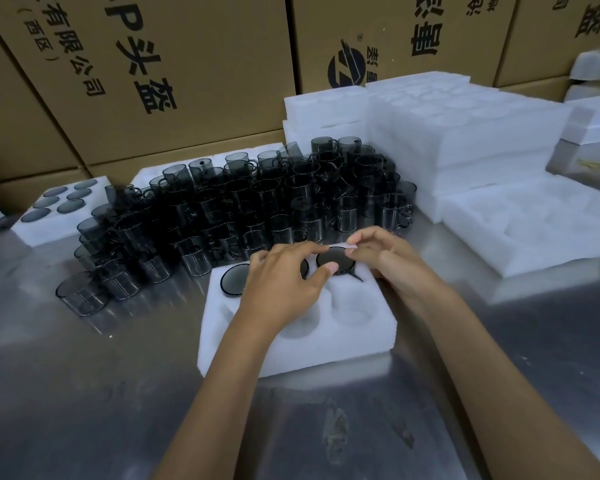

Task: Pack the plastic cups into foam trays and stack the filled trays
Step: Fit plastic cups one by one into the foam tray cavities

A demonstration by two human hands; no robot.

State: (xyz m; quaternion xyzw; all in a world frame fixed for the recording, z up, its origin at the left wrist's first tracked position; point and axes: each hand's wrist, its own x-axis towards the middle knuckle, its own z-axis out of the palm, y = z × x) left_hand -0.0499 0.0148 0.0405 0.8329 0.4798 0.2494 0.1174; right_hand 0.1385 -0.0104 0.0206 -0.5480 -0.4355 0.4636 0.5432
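At frame centre, a white foam tray lies on the steel table. A smoky plastic cup sits upright, mouth up, in its far-right pocket. The right hand pinches its rim; the left hand, fingers spread, presses it.

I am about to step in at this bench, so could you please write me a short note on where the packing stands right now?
Left hand rests, fingers relaxed, on the middle cup of the foam tray.
Right hand pinches the cup in the far right pocket, seating it.
Done: far row holds three cups; one filled tray sits far left.
Left: near pockets unfilled; loose cups wait behind; empty trays at right.
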